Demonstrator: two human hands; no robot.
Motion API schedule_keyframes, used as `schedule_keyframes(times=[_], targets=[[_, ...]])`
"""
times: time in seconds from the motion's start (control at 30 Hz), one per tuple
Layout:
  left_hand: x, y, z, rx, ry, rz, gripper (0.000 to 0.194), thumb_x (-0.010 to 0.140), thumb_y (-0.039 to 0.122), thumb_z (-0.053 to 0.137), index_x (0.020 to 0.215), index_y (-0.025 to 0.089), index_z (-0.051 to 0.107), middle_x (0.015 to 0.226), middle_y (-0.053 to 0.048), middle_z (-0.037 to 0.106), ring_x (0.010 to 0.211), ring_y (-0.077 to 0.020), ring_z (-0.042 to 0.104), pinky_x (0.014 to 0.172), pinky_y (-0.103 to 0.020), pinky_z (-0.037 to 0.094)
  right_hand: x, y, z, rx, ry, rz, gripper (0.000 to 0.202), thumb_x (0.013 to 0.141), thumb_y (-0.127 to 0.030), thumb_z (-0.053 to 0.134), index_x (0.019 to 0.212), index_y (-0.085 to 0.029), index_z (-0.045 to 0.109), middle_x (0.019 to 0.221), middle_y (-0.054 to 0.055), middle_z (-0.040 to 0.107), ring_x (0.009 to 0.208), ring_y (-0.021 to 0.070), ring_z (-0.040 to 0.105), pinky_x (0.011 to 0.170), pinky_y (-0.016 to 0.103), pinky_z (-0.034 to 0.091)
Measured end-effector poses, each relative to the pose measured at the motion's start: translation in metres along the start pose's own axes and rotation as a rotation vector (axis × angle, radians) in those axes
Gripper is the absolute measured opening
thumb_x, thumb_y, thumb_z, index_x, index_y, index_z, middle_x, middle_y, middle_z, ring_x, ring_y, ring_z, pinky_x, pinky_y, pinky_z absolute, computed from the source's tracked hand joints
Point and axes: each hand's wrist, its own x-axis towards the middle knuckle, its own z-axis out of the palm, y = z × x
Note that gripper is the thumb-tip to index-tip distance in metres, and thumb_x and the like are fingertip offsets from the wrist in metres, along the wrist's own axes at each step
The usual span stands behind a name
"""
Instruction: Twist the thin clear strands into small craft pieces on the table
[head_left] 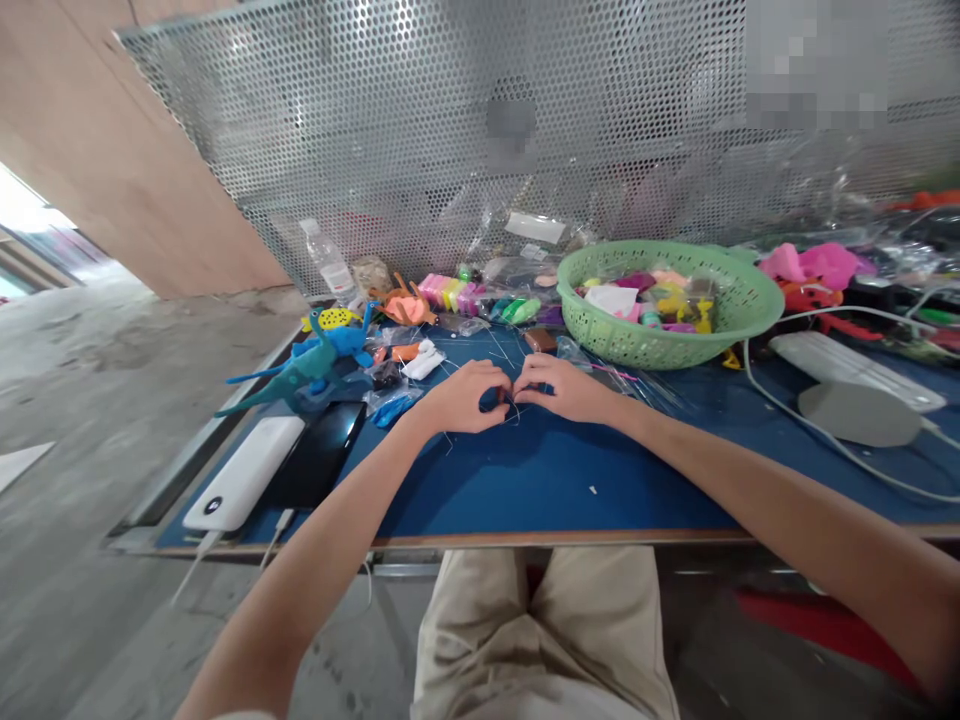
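Over the blue tabletop (540, 480), my left hand (469, 397) and my right hand (562, 388) meet fingertip to fingertip. Both are closed in a pinch on a thin wire (514, 414), whose curved end shows just below the fingers. Exactly how the fingers grip it is too small to make out. More thin wires (504, 345) lie just beyond the hands. A brown block (540, 340) rests behind my right hand, and a white lump of clay (424, 360) lies behind my left.
A green basket (675, 345) of coloured pieces stands back right. Blue dinosaur figures (300, 365), a white power bank (244, 475) and a black phone (319, 455) are at left. A plastic bottle (328, 262) leans against perforated metal (420, 120). A white cable (810, 425) crosses the right side.
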Motion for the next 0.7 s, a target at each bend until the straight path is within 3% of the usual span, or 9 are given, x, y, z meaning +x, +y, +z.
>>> schedule_keyframes(times=[0.13, 0.3, 0.53, 0.7], targets=[[-0.001, -0.001, 0.000, -0.187, 0.001, -0.073, 0.023, 0.093, 0.038, 0.058, 0.087, 0.018, 0.068, 0.082, -0.002, 0.070, 0.080, -0.0161, 0.062, 0.082, -0.031, 0.042, -0.001, -0.004, -0.002, 0.008, -0.019, 0.032, 0.016, 0.098, -0.033, 0.055, 0.093, -0.020, 0.063, 0.089, 0.004, 0.055, 0.082, 0.0179, 0.054, 0.077, 0.031, 0.043], [-0.001, -0.007, 0.005, -0.375, -0.005, -0.116, 0.029, 0.092, 0.044, 0.063, 0.098, 0.019, 0.075, 0.086, -0.003, 0.073, 0.074, -0.0133, 0.062, 0.069, -0.025, 0.044, -0.002, -0.007, -0.006, -0.023, -0.032, 0.025, 0.012, 0.098, -0.031, 0.053, 0.094, -0.020, 0.056, 0.089, 0.004, 0.057, 0.081, 0.0180, 0.054, 0.074, 0.031, 0.042], [-0.002, -0.015, 0.013, -0.501, -0.061, -0.210, 0.029, 0.087, 0.041, 0.070, 0.105, 0.020, 0.077, 0.091, -0.003, 0.075, 0.074, -0.0133, 0.063, 0.068, -0.023, 0.046, -0.001, -0.003, -0.008, -0.217, -0.111, -0.165, 0.016, 0.103, -0.026, 0.043, 0.104, -0.018, 0.057, 0.097, 0.008, 0.062, 0.093, 0.0212, 0.054, 0.083, 0.034, 0.042], [0.000, -0.012, 0.011, -0.527, -0.081, -0.161, 0.024, 0.087, 0.039, 0.071, 0.099, 0.019, 0.078, 0.097, -0.006, 0.076, 0.082, -0.0155, 0.068, 0.075, -0.025, 0.050, 0.001, 0.003, -0.007, -0.366, -0.096, -0.346, 0.027, 0.105, -0.023, 0.038, 0.097, -0.017, 0.063, 0.093, 0.007, 0.066, 0.087, 0.0205, 0.052, 0.089, 0.036, 0.039]])
